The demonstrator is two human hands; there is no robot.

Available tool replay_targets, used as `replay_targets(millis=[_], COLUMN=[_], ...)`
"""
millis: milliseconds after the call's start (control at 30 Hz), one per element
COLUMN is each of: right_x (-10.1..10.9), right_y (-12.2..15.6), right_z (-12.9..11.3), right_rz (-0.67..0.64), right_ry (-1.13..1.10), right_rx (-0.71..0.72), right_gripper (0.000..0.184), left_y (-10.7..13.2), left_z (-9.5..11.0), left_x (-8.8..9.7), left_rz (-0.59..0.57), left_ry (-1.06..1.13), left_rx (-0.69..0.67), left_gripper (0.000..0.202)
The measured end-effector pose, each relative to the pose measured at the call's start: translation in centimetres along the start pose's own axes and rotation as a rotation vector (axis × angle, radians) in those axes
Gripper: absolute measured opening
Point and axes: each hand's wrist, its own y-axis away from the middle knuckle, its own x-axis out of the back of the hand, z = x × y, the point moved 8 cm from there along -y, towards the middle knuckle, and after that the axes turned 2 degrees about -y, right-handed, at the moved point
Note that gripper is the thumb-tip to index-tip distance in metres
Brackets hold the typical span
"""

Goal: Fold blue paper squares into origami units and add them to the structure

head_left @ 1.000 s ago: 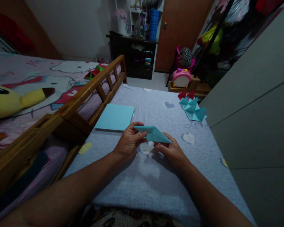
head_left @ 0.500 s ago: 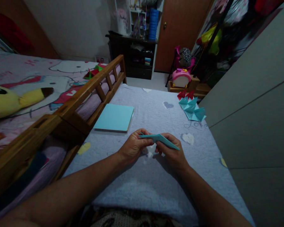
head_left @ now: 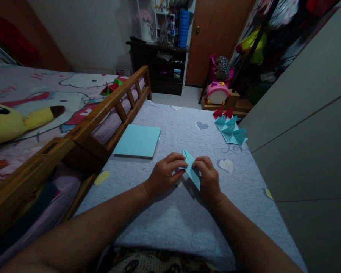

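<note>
A folded piece of light blue origami paper (head_left: pixel 193 174) is held just above the bed, long and narrow with pointed ends. My left hand (head_left: pixel 168 171) pinches its left side between thumb and fingers. On the other side my right hand (head_left: pixel 209 175) grips it, the fingertips resting on its upper face. One point sticks up beyond the fingers and the other slants down toward me. A stack of light blue paper squares (head_left: pixel 138 141) lies to the left. Finished-looking blue folded paper pieces (head_left: pixel 231 131) stand at the far right, with red folded paper (head_left: pixel 222 113) behind them.
The bluish patterned sheet (head_left: pixel 170 223) lies beneath my hands. A wooden bed rail (head_left: pixel 108 104) runs along the left, with a yellow plush toy (head_left: pixel 14 121) on the bed beyond. A pale cabinet panel (head_left: pixel 307 144) borders the right side. A pink toy case (head_left: pixel 218 93) sits past the far edge.
The folded paper has turned from lying nearly sideways to a steep slant, pointing away and toward me. Both hands have shifted their grip, with their backs now turned more upward.
</note>
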Motion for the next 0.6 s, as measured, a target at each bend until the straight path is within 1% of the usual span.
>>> replay_targets(millis=[100, 200, 300, 400, 533, 600], right_x=[-0.9, -1.7, -2.4, -2.8, -2.9, -2.9], right_y=[0.1, 0.1, 0.1, 0.2, 0.3, 0.2], right_z=[0.1, 0.4, 1.0, 1.7, 2.9, 3.3], right_rz=[-0.062, -0.156, -0.244, -0.29, -0.326, -0.34], right_ry=[-0.016, -0.027, 0.005, 0.079, 0.096, 0.085], right_rx=[-0.003, -0.008, -0.024, -0.03, -0.079, -0.122], right_gripper=[0.015, 0.021, 0.021, 0.021, 0.024, 0.022], left_y=[-0.2, -0.2, -0.1, 0.2, 0.4, 0.4], left_z=[-0.6, -1.2, -1.8, -2.4, -3.1, -3.4], left_x=[-0.4, -0.8, -1.5, -2.1, -2.0, -1.7], left_rz=[-0.044, -0.094, -0.177, -0.241, -0.256, -0.248], left_ry=[-0.037, -0.085, -0.157, -0.291, -0.426, -0.45], left_rx=[-0.011, -0.003, -0.008, -0.007, 0.021, 0.061], left_gripper=[0.02, 0.02, 0.016, 0.014, 0.01, 0.006])
